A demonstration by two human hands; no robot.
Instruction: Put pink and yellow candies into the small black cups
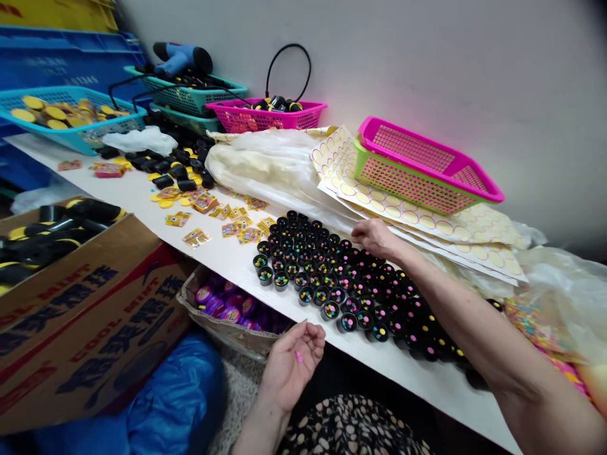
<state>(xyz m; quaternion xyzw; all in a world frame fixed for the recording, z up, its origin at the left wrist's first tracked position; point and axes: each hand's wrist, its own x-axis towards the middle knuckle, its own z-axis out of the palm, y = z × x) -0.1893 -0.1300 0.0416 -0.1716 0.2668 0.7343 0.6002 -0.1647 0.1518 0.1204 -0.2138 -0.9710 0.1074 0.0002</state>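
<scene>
My left hand (294, 361) is palm up in front of the table edge, its fingers curled in a loose cup around a few small pink candies (298, 357). My right hand (377, 237) reaches over the back rows of small round black cups (331, 309), fingertips pinched together and pointing down. Anything between those fingertips is too small to make out. The cups stand upright in a close-packed block, and many show pink, yellow and blue candies inside. My right forearm hides part of the block.
A pink basket (427, 148) nested in a green one stands on sticker sheets (408, 218). Yellow packets (196, 237) and black tubes lie left. Cartons (118, 297) stand below the edge, one with purple containers (227, 306). A blue heat gun (180, 60) rests on a teal basket. Bagged candies (538, 325) lie right.
</scene>
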